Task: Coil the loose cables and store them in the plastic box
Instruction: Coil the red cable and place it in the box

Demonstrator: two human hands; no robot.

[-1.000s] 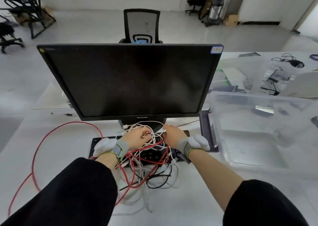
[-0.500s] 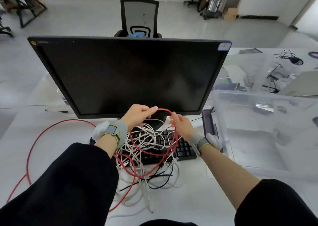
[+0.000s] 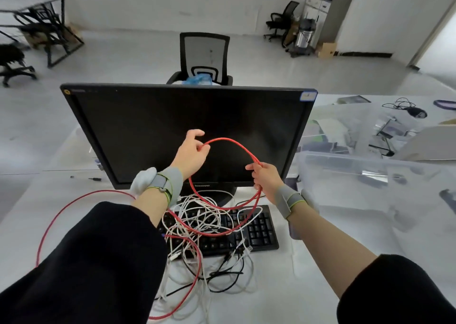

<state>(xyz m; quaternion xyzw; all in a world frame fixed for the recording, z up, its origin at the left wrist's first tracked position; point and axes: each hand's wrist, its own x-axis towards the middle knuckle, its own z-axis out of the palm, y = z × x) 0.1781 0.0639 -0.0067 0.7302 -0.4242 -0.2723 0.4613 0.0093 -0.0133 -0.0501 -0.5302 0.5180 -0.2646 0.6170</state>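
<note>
Pinching red cable (image 3: pixel 232 141) in left hand (image 3: pixel 191 154), gripping its loop in right hand (image 3: pixel 265 179), above white tangle (image 3: pixel 204 215). Trailing leftward, nearer left; plastic box (image 3: pixel 370 190) waiting right.

Keyboard (image 3: pixel 259 235) left end hidden under sleeve (image 3: pixel 98 262), cables (image 3: pixel 204 217).
</note>
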